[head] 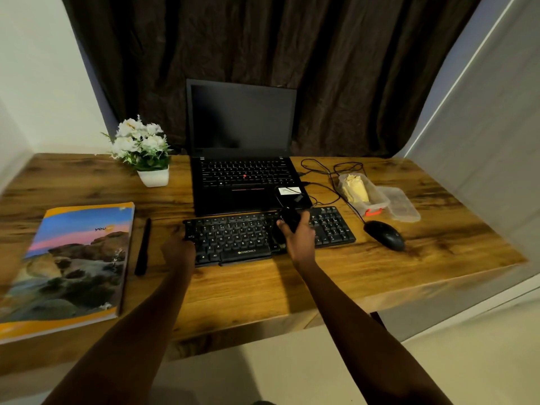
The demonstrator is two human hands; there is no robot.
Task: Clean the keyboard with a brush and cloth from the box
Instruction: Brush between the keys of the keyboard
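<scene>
Keyboard: the keyboard (233, 238) lay flat near the front edge of the worktop (263, 287), about midway along it, just in front of the laptop (242, 176).
Right hand: the right hand (298, 238) was closed round a dark tool, apparently the brush (290, 219), and held it over the right-middle keys. Whether the bristles touched the keys could not be told.
Left hand: the left hand (178, 249) sat at the keyboard's left end with its fingers curled over that edge, apparently steadying it.
Box: the box (377, 204) stood open near the right rear of the worktop. The yellow cloth (355, 188) was inside it and the lid (403, 206) lay just beside it.
Progress: the brush was out and at the keys, so brushing looked to be under way. The cloth was untouched in the box, so the wiping was not yet done.
Mouse: the mouse (384, 233) sat right of the keyboard, near the box, with cables looping behind it.
Left side: a pen (143, 247) lay just left of the keyboard, with a book (73, 264) beyond it towards the left edge.
Rear left: a potted plant (143, 147) stood beside the laptop.
</scene>
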